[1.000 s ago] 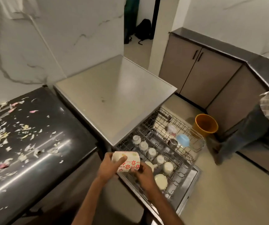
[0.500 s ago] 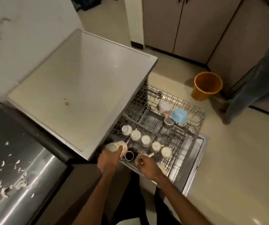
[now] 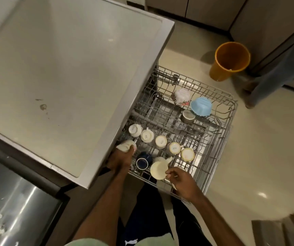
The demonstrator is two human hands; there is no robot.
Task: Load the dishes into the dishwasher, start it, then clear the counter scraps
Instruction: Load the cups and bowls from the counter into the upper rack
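Left grip (image 3: pixel 123 158) clasps the floral mug (image 3: pixel 127 145) over the near-left corner of the rack (image 3: pixel 187 135), left of the blue cup (image 3: pixel 142 162); right grip (image 3: pixel 181 181) hold unclear.

Upturned cups (image 3: pixel 161 142) in pulled-out rack (image 3: pixel 192 137)

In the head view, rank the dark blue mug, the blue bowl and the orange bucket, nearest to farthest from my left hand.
From the left hand, gripping a floral mug:
1. Dark blue mug, just beside it in the rack.
2. Blue bowl, at the rack's far side.
3. Orange bucket, on the floor beyond the rack.
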